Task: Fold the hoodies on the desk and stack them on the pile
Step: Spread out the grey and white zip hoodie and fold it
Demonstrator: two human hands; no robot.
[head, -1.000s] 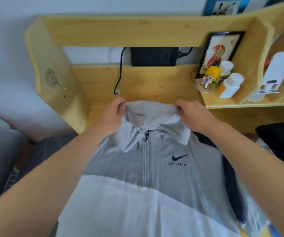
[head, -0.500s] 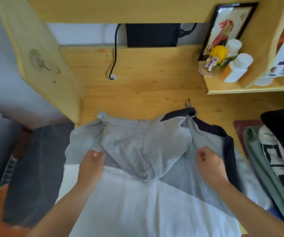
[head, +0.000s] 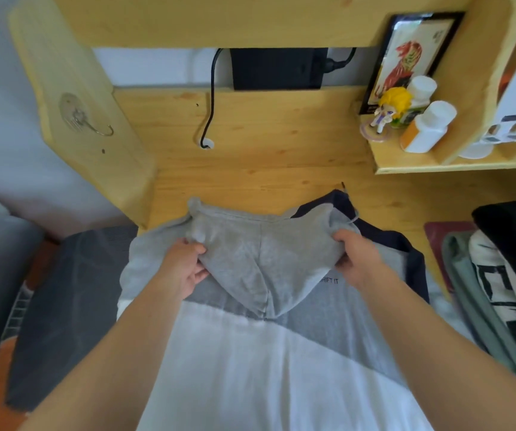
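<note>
Head camera, looking down: a grey and white hoodie [head: 259,362] lies front-up on the wooden bench [head: 259,169], its grey hood [head: 259,259] folded down over the chest so that only the last letters of a printed line show beside the hood's right edge. The left hand [head: 182,269] pinches the hood's left edge, thumb on top and fingers curled under the cloth; the right hand [head: 359,259] grips the hood's right corner in curled fingers. The hood stretches between the two hands, its point lying on the hoodie's centre line nearer the person than either hand. A dark navy garment [head: 405,247] shows from under the hoodie just beyond and right of the right hand. Farther right of that hand, a pile of folded clothes [head: 505,293] sits on the bench, black on top, with white-and-black and grey-green layers below. Beyond both hands a black cable [head: 211,98] hangs down the bench's back panel from a black box [head: 278,68]. Up and right of the right hand, a shelf [head: 437,164] holds a framed picture [head: 405,54], a small yellow-haired figurine [head: 387,110] and white bottles [head: 427,126]. Left of the left hand, a dark grey cloth [head: 70,306] hangs beside the bench.
</note>
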